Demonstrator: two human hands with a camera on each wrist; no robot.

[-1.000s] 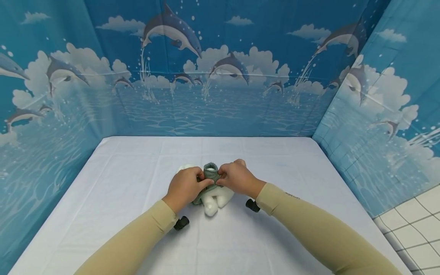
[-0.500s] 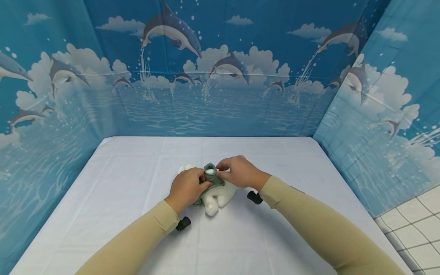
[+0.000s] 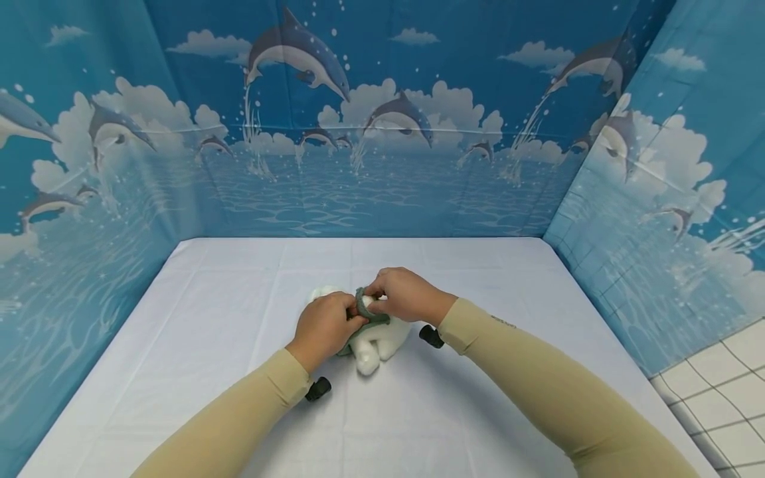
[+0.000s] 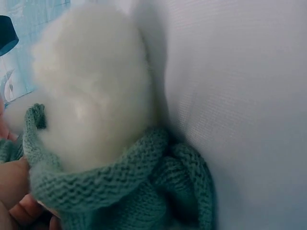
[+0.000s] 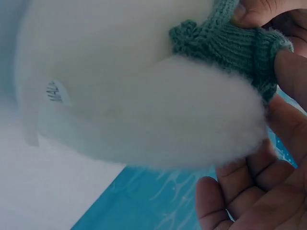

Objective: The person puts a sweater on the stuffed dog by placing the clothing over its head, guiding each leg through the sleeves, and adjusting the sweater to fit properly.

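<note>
A white plush toy (image 3: 366, 358) lies on the table, wearing a green knitted sweater (image 4: 96, 187). My left hand (image 3: 325, 325) pinches the sweater beside one sleeve. My right hand (image 3: 409, 295) reaches to that sleeve's opening, thumb and fingers on the white paw (image 3: 368, 301) showing there. From the right wrist, the green sleeve (image 5: 230, 45) runs between both hands, with my right thumb and index finger at its cuff. A printed tag (image 5: 56, 93) sticks out from the white fur. In the left wrist view, the toy's fluffy head (image 4: 93, 81) rises from the sweater's edge. Its face is not visible.
White cloth covers the table (image 3: 239, 279). A blue curtain (image 3: 382, 186) printed with dolphins stands along the back and sides. White tiles (image 3: 723, 378) show at the lower right. Black wrist cameras (image 3: 318, 388) hang under both wrists.
My right hand has left the sleeve's side, lifted slightly, then moved left to the white paw in the cuff. The cuff now tips sideways. My left hand keeps its hold.
</note>
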